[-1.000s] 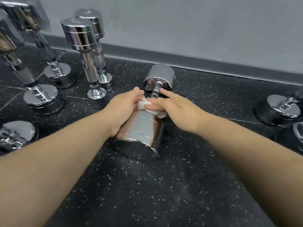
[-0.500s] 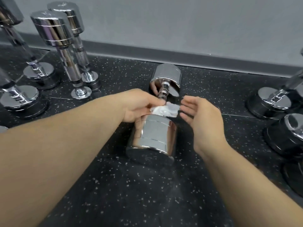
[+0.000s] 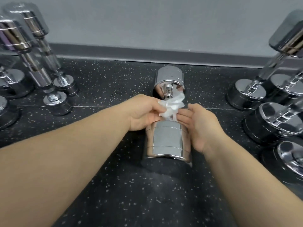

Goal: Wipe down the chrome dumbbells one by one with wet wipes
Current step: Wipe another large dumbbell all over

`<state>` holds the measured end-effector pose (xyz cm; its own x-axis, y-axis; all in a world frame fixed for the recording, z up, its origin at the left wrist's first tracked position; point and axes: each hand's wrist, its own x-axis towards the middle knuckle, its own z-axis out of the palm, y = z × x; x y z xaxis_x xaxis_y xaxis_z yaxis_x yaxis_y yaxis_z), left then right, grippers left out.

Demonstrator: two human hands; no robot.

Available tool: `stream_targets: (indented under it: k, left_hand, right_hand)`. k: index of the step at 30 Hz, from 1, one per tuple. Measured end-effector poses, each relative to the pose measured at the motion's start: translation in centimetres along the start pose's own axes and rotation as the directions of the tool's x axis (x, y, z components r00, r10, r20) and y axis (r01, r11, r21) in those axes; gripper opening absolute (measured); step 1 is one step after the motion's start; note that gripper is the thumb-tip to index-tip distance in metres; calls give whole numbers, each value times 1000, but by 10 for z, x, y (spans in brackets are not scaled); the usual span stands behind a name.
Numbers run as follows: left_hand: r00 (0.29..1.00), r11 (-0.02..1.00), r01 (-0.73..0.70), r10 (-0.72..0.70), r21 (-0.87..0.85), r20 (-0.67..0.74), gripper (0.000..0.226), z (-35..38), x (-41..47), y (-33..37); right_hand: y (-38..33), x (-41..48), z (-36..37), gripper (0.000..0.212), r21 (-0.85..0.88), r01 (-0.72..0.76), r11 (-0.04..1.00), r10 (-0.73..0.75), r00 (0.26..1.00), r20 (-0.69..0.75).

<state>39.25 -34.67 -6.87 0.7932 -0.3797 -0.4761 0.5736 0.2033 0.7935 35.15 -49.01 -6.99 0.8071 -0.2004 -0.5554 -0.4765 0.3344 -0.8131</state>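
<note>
Floor [image 3: 114,194]: speckled rubber.
Dumbbell [image 3: 167,138]: chrome, lying mid-floor, lengthwise toward the wall edge.
Left hand [image 3: 144,112]: pinching the wet wipe [image 3: 172,105] at the handle.
Right hand [image 3: 200,125]: fingers straight, tips touching the wipe.
Step, judged: wiping the handle.
Next: wrap the wipe round the handle and rub toward the far head.

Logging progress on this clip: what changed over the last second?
The right hand let go of the wet wipe, drew back, then returned; its fingers touch it again. The wipe now spreads up the handle toward the far head. The left hand kept pinching the wipe; the dumbbell stayed lying on the floor.
</note>
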Motion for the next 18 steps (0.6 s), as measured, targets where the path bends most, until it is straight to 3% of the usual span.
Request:
stream_targets:
  k: [2, 5, 8, 12, 15, 17, 18]
  left_hand:
    - [999, 999, -23, 22, -36, -29, 16, 18, 11, -10]
    - [997, 998, 63, -63, 6, 46, 15, 29, 22, -20]
    - [970, 955, 123, -173, 268, 171, 18, 29, 19, -29]
    - [981, 803, 109, -182, 585, 67, 21, 43, 9, -23]
    - [980, 813, 165, -198, 558, -1, 4, 63, 5, -15]
    - [977, 828, 200, -212, 523, -38, 29, 77, 7, -18]
    - [977, 826, 205, -204, 525, -62, 29, 84, 7, -21]
  right_hand:
    - [-6, 4, -11, 27, 24, 119, 993, -115, 984, -138]
    - [-13, 6, -29, 20, 21, 242, 970, -227, 936, -269]
    - [-10, 8, -46, 21, -80, 217, 973, -231, 936, -265]
    - [-3, 3, -70, 23, -57, 167, 984, -175, 958, -225]
    - [-1, -8, -81, 25, -91, 137, 986, -151, 975, -164]
    - [-1, -11, -86, 25, -133, 140, 981, -158, 979, -129]
    - [-3, -16, -86, 25, -167, 145, 975, -163, 981, -104]
